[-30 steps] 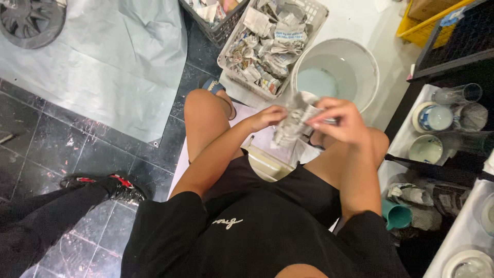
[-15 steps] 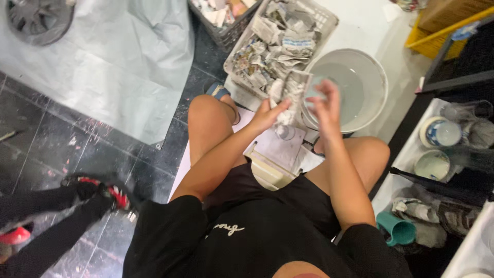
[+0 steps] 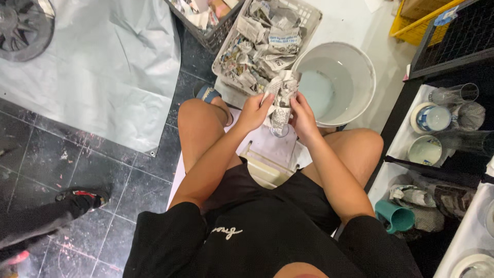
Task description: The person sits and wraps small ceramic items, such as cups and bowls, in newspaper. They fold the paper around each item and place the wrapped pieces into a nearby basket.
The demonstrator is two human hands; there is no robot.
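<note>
The left hand [image 3: 253,110] pinches the newspaper-wrapped bundle [image 3: 282,100] on its nine o'clock side, fingers closed narrowly on the paper. The right hand [image 3: 303,117] clasps the same bundle from four o'clock, fingers curled around it. The bundle hangs above the knees, with the basket of crumpled newspaper [image 3: 303,13] at twelve o'clock and the white bucket [image 3: 363,69] at two.

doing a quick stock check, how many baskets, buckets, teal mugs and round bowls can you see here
baskets: 2 (pale one of newspaper bundles, dark one)
buckets: 1 (white)
teal mugs: 1
round bowls on the right shelf: 2 ()
total: 6
</note>
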